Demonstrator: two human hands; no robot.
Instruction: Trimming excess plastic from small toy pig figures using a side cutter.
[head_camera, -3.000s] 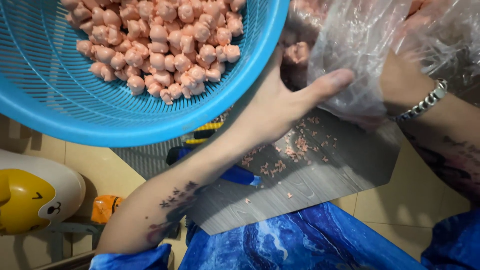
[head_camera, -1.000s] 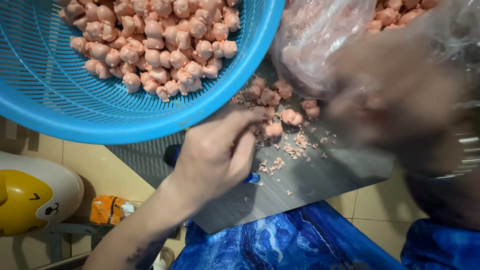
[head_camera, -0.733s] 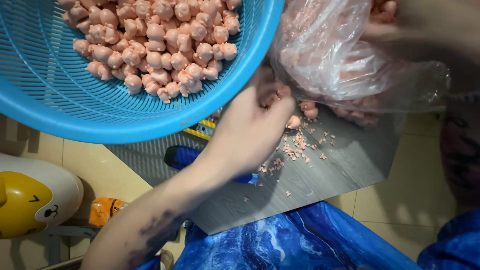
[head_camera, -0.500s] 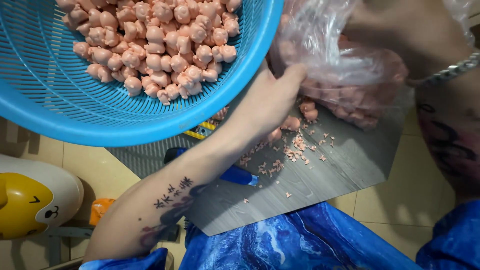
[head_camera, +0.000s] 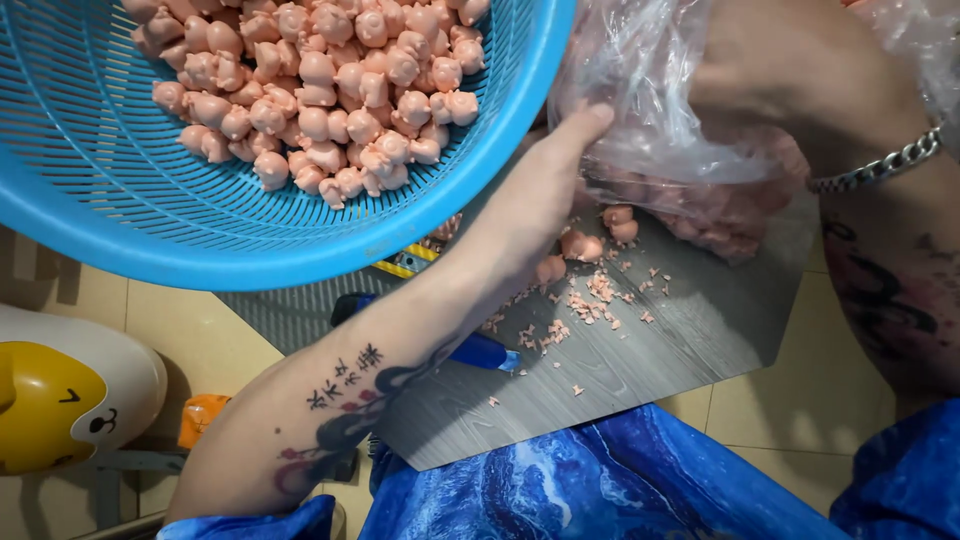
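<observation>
Pink figures (head_camera: 320, 95), small, rounded and rubbery-looking, already fill much of the blue slotted basket (head_camera: 150, 200); only a few (head_camera: 585, 240) lie loose on the grey board (head_camera: 680, 340), just right of the basket, among pale pink crumbs. More show through the thin, crinkled clear bag (head_camera: 660, 110) above the board. The left hand (head_camera: 535, 200) reaches from under the basket rim, fingers pressed against the bag's edge. The right hand (head_camera: 790, 70) sits inside the bag; its grip cannot be told.
</observation>
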